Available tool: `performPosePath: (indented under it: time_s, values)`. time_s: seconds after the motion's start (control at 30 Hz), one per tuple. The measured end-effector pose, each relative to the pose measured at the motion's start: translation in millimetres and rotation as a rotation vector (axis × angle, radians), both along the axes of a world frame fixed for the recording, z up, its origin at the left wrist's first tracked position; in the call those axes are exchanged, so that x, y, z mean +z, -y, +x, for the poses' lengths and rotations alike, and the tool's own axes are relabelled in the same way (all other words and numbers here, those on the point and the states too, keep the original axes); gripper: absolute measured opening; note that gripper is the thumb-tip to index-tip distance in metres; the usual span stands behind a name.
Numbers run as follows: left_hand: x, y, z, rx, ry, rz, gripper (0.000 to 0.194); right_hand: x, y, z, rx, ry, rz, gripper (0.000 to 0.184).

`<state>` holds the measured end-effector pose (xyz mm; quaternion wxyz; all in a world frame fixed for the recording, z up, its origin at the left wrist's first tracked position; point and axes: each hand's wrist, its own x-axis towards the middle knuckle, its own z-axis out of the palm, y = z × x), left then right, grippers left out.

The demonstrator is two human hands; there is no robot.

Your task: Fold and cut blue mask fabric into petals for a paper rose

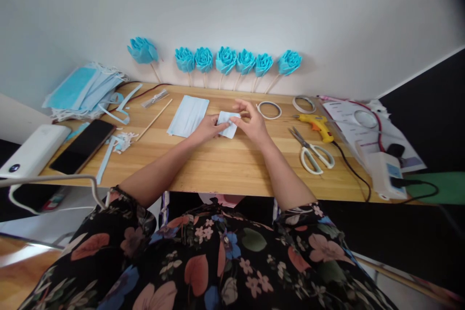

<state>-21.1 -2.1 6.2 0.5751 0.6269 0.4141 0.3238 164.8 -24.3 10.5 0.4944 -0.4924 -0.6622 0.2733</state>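
Between my hands is a small pale blue square of face-mask fabric (228, 128), just above the wooden table. My left hand (208, 127) grips its left side with the thumb on top. At its right edge, my right hand (251, 120) pinches it between thumb and fingers, the index finger raised in a curve. Close to my left hand, a larger flat piece of mask fabric (189, 115) lies on the table. A thin wooden stick (154, 119) rests farther left. Scissors with white handles (310, 151) lie to the right of my right hand.
Several blue fabric roses (225, 60) on sticks lean against the wall. Face masks (85, 91) are piled at the left, near a phone (83, 147) and a white power bank (35, 150). Rightward are tape rolls (269, 110), a yellow glue gun (317, 127) with its cord, and a power strip (387, 176).
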Motion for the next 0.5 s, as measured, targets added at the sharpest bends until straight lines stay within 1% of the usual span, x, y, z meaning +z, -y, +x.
performPosePath:
  time_s: [0.07, 0.17, 0.23, 0.3, 0.4, 0.5]
  values:
    - [0.9, 0, -1, 0.018, 0.008, 0.016, 0.03, -3.3, -1, 0, 0.054, 0.023, -0.048, 0.049]
    - [1.9, -2, -3, 0.104, 0.107, 0.008, 0.036, -9.5, -3, 1, 0.071, 0.021, -0.085, 0.044]
    - [1.6, -4, -3, 0.16, 0.181, -0.005, 0.039, -12.8, -5, 1, 0.073, 0.004, -0.091, 0.045]
    - [0.1, -5, -4, 0.201, 0.21, -0.006, 0.039, -14.1, -5, 0, 0.078, 0.014, -0.098, 0.048]
    - [-3.4, -5, -3, 0.22, 0.177, 0.006, 0.038, -12.0, -4, -1, 0.072, 0.025, -0.094, 0.049]
    - [-4.4, -5, -3, 0.193, 0.103, 0.042, 0.036, -7.1, -2, -1, 0.024, -0.018, -0.029, 0.042]
